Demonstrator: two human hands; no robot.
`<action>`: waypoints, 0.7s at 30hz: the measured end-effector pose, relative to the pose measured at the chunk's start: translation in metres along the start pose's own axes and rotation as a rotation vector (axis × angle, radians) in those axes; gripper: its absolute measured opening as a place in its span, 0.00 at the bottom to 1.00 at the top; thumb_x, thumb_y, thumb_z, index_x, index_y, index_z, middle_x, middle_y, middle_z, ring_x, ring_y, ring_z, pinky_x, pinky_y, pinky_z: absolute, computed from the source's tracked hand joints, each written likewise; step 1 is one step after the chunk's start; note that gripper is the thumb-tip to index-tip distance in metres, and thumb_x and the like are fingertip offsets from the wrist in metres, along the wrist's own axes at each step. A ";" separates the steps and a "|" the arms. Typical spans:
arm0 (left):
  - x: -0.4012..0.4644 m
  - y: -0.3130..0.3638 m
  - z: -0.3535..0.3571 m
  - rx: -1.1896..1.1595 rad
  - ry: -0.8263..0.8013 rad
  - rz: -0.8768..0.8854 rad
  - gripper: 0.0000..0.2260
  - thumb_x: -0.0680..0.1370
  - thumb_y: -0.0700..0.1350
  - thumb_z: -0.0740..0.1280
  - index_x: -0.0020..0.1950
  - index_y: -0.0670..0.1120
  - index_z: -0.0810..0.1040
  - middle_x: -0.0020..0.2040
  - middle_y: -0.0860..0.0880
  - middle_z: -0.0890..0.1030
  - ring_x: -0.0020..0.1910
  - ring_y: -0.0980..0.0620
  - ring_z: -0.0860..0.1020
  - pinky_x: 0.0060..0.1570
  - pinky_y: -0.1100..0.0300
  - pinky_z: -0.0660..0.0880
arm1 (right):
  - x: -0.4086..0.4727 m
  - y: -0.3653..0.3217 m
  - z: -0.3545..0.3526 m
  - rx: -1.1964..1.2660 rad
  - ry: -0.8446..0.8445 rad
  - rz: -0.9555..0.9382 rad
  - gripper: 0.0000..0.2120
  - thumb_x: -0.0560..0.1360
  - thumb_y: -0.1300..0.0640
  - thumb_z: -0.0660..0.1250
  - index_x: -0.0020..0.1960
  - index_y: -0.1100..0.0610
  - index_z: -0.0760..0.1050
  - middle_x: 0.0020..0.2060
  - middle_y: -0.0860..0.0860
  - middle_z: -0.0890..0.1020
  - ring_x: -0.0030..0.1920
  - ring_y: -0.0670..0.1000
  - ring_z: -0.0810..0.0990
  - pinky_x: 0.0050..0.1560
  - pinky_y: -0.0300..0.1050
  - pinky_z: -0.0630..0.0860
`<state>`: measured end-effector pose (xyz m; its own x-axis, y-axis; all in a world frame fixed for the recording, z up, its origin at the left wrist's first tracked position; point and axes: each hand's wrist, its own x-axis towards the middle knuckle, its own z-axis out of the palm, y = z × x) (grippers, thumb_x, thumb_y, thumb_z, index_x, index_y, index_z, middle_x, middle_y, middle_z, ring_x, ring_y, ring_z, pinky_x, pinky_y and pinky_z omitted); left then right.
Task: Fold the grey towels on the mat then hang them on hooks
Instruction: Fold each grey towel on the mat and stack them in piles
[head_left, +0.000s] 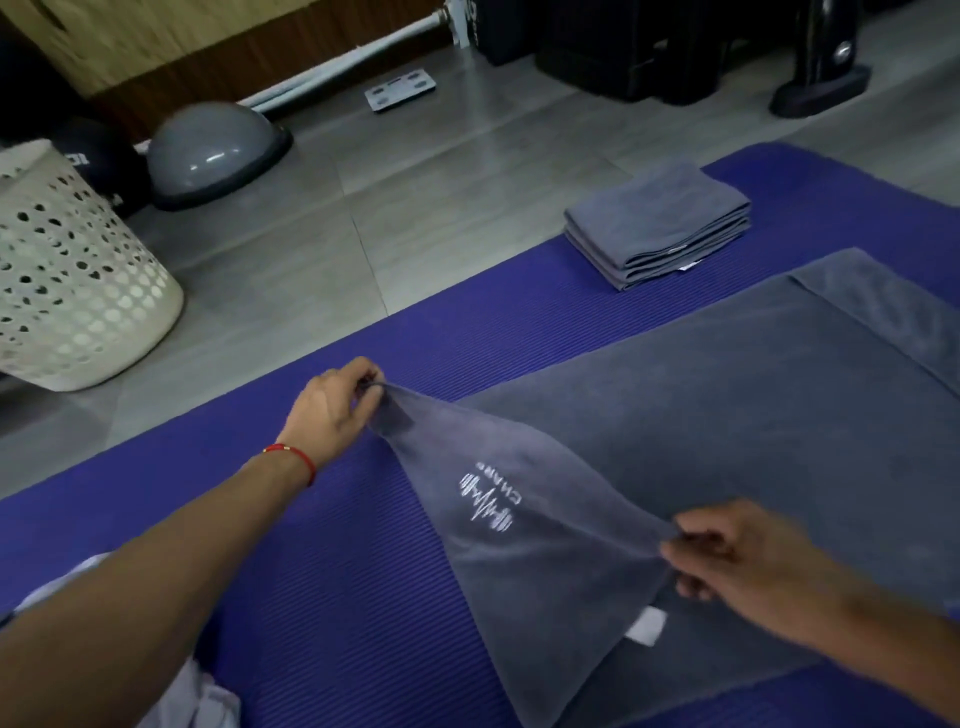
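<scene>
- Both hands grip the same grey microfibre towel w/ white printed logo (675, 415). Left hand (332, 410), red string bracelet (296, 457) on its wrist, pinches one corner between thumb & curled fingers, lifting it just above the mat.
- Far left: cream perforated plastic laundry basket (78, 291) on the grey tiled floor (415, 171), off the mat.
- Behind the basket: grey half-dome balance trainer w/ black base (213, 150); further back a small white bathroom scale (399, 89) near the wall.
- Purple ribbed exercise mat (311, 597) runs diagonally, lower left to upper right, carrying all the towels.
- Towel's lifted edge is stretched taut between the 2 hands, logo side facing up; a small white tag (647, 626) shows under the raised flap. Rest of the towel lies flat on the mat, spreading to the right, far-right end turned over.
- Beyond it, apart from it: neat stack of folded grey towels (657, 223) at the mat's far edge.
- Right hand (737, 556) pinches the other corner, fingers curled round the cloth, also held off the mat.
- Top right: black equipment bases (821, 73) on the floor, too dark to tell more.
</scene>
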<state>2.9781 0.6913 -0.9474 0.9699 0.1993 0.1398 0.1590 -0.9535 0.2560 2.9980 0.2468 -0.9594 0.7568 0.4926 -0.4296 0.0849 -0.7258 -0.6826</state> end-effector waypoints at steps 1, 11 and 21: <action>0.012 0.018 -0.005 -0.005 -0.009 0.056 0.07 0.78 0.53 0.59 0.50 0.51 0.74 0.43 0.52 0.79 0.43 0.47 0.77 0.46 0.48 0.76 | -0.004 0.007 -0.025 -0.014 -0.007 0.009 0.13 0.78 0.56 0.70 0.36 0.60 0.79 0.31 0.47 0.85 0.31 0.44 0.83 0.42 0.46 0.79; 0.134 0.241 0.026 -0.251 -0.062 0.092 0.08 0.79 0.35 0.62 0.50 0.47 0.78 0.40 0.46 0.81 0.29 0.45 0.83 0.27 0.60 0.77 | -0.082 0.106 -0.185 0.441 0.282 0.255 0.05 0.79 0.71 0.66 0.52 0.65 0.77 0.33 0.67 0.83 0.28 0.59 0.83 0.29 0.44 0.81; 0.245 0.405 0.128 -0.321 -0.114 -0.012 0.06 0.78 0.44 0.65 0.49 0.43 0.80 0.50 0.38 0.84 0.44 0.39 0.83 0.42 0.53 0.82 | -0.061 0.219 -0.135 0.820 0.616 0.460 0.09 0.84 0.67 0.58 0.54 0.66 0.77 0.33 0.67 0.82 0.27 0.58 0.81 0.25 0.48 0.79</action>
<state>3.3041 0.3249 -0.9322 0.9856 0.1661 0.0321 0.1217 -0.8281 0.5472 3.0582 -0.0071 -1.0027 0.8168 -0.2263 -0.5306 -0.5652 -0.1300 -0.8146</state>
